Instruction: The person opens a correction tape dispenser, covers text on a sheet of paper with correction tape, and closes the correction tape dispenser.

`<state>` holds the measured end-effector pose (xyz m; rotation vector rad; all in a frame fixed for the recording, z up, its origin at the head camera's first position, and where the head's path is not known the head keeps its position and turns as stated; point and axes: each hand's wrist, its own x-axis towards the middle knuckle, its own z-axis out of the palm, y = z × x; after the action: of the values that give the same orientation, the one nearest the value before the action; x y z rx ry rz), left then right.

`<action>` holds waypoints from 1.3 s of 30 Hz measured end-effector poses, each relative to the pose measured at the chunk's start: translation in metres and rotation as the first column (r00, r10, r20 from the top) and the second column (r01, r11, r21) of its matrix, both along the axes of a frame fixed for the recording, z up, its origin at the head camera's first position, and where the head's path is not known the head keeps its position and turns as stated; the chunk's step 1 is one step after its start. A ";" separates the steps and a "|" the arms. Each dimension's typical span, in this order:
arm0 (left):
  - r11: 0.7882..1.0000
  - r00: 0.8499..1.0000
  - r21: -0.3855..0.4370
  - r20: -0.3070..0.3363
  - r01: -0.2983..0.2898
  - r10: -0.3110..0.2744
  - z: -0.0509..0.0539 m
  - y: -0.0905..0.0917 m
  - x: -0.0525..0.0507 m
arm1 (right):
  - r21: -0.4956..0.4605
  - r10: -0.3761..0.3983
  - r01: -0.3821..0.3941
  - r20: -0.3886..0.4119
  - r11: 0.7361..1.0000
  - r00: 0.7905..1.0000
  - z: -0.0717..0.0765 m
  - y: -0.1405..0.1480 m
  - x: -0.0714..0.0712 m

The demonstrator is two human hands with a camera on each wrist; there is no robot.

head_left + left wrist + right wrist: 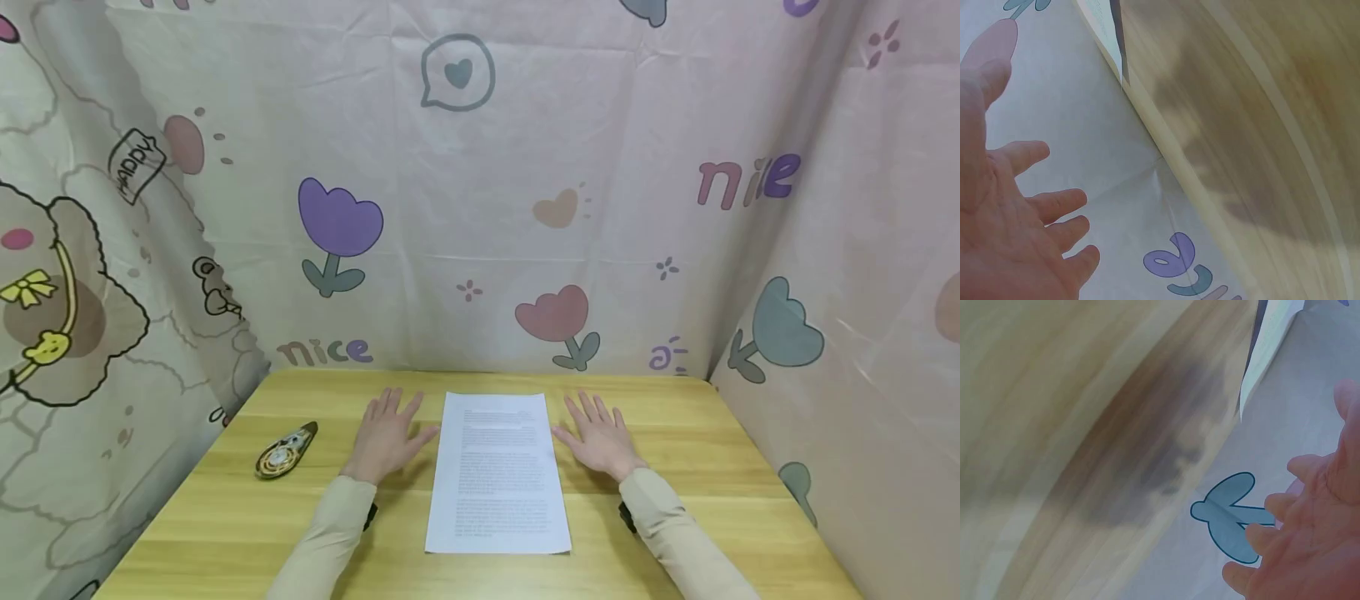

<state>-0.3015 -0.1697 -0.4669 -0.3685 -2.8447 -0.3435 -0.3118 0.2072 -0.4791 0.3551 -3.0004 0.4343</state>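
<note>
A printed sheet of paper [498, 475] lies on the wooden table [675, 417], between the two hands. To its left, my left hand [386, 437] is spread palm down with nothing in it; its thumb comes close to the sheet's edge. On the other side, my right hand [600, 437] is likewise spread and holds nothing. Both wrist views show shadows on the wood and gaps below the palms, so the hands hover above the table. Farther left lies a teardrop-shaped patterned correction tape dispenser [287, 451], apart from the left hand.
A light curtain [465, 208] with printed flowers, hearts and words hangs behind the table's far edge. More of the same sort of cloth hangs along the left and right sides. A dark band sits at each wrist.
</note>
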 end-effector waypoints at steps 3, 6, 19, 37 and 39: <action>1.000 1.000 0.013 0.004 0.001 -0.001 0.001 -0.003 0.000 | -0.002 -0.004 0.004 0.007 1.000 1.000 0.000 -0.001 -0.001; 1.000 1.000 0.016 0.007 -0.002 0.002 0.000 -0.007 0.001 | 0.010 -0.005 0.005 0.012 1.000 1.000 0.001 -0.001 -0.001; 1.000 1.000 -0.016 -0.016 -0.015 0.015 -0.001 -0.031 0.003 | -0.009 0.003 -0.003 0.005 1.000 1.000 -0.003 -0.001 -0.001; 0.996 0.996 0.039 0.003 -0.084 0.084 -0.005 -0.087 0.010 | -0.027 0.021 -0.020 0.026 0.999 0.999 -0.002 -0.008 0.000; 0.992 0.993 0.053 0.025 -0.113 0.112 -0.004 -0.095 0.012 | -0.031 0.025 -0.024 0.029 0.999 0.999 -0.001 -0.009 0.000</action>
<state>-0.2895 -0.2648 -0.4714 -0.1940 -2.8562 -0.4038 -0.3115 0.1981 -0.4803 0.3868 -3.0172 0.4915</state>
